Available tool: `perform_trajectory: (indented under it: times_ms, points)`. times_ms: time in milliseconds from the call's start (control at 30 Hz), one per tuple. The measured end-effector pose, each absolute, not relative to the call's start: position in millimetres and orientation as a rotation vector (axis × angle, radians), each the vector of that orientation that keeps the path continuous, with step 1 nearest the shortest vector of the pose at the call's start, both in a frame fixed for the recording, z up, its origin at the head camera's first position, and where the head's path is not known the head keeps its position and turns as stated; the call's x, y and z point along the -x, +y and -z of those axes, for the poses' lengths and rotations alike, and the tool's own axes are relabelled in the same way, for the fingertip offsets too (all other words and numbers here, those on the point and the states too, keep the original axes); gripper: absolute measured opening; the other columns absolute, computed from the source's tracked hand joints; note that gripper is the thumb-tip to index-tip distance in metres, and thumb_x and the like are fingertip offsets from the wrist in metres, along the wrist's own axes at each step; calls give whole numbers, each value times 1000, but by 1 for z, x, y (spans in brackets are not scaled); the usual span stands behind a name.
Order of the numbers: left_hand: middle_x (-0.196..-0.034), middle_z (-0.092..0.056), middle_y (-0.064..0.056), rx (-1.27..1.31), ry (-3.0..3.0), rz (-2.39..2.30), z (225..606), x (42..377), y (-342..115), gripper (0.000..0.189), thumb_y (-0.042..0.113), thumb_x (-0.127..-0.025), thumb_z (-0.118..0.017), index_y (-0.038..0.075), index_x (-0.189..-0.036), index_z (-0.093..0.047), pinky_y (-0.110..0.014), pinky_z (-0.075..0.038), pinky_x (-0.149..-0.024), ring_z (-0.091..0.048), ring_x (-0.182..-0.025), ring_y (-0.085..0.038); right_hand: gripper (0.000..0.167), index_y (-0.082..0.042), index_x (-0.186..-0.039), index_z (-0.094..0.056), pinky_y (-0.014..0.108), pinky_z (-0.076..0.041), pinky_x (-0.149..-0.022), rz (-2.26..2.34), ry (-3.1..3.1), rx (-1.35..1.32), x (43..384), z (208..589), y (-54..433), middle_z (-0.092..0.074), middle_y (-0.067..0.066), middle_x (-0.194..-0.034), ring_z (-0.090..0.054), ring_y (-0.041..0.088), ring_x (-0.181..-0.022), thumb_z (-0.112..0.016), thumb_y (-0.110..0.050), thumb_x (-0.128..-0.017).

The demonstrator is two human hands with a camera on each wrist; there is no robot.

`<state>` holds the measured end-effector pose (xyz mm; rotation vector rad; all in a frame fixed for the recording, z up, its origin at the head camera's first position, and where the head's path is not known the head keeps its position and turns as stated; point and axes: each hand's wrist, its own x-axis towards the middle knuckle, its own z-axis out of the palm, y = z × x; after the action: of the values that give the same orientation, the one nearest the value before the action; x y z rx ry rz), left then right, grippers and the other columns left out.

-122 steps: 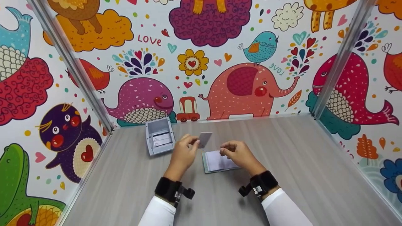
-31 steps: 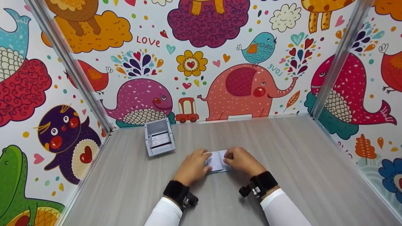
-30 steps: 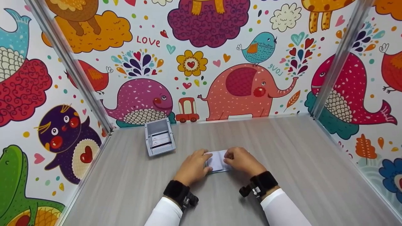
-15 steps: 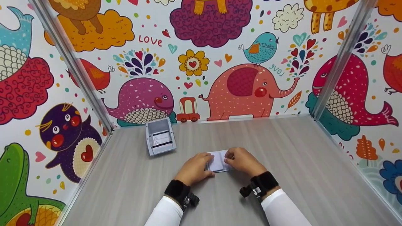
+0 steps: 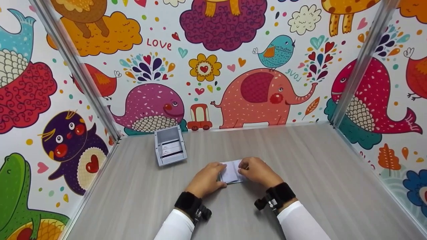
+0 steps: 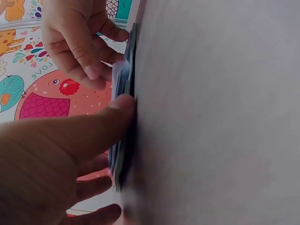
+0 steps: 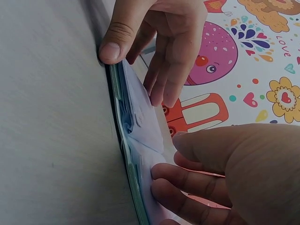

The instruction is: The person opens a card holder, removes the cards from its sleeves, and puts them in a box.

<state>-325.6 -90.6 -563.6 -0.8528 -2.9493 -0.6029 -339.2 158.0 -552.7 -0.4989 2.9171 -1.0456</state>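
A small card holder [image 5: 230, 173] with a teal cover and clear sleeves lies spread open on the table in the head view. My left hand [image 5: 206, 180] grips its left side, thumb at the near edge and fingers toward the far edge. The left thumb [image 7: 112, 47] presses against the cover's edge in the right wrist view. Over the right page hovers my right hand [image 5: 258, 171], fingers loosely bent. Its fingertips [image 7: 159, 171] come right up to the clear sleeve, and nothing shows between them and the thumb. Part of the right page is hidden under that hand.
A grey plastic box [image 5: 170, 146] stands at the back left, with white cards [image 5: 171, 146] lying in it behind dark bars. Printed cartoon walls [image 5: 253, 96] close off the back and both sides of the table [image 5: 293, 146].
Several seconds ago my left hand held a grey card above the table; now it holds the card holder instead. In the last second it slid slightly along the holder; my right hand barely moved.
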Motion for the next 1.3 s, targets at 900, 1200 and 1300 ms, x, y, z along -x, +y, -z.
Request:
perform_trajectory:
  times_ms: [900, 1200, 1300]
  points:
    - [-136, -81, -6, 947, -2858, 662, 563, 322, -86, 52, 12, -92, -95, 11, -142, -79, -44, -59, -116, -75, -130, -24, 37, -6, -107, -84, 39, -61, -79, 988, 2974, 734, 334, 544, 149, -79, 8, -106, -68, 19, -88, -102, -27, -82]
    - [-130, -82, -6, 992, -2811, 650, 565, 323, -87, 50, 10, -90, -94, 10, -138, -79, -42, -61, -112, -76, -124, -24, 28, -4, -100, -80, 36, -58, -77, 933, 3034, 841, 329, 545, 150, -76, 9, -100, -68, 20, -86, -96, -5, -77]
    - [-131, -81, -6, 981, -2810, 650, 564, 323, -86, 54, 10, -90, -95, 10, -141, -77, -42, -62, -110, -76, -121, -23, 22, -4, -99, -80, 39, -60, -78, 930, 3059, 846, 328, 545, 151, -77, 9, -98, -69, 22, -85, -92, -1, -81]
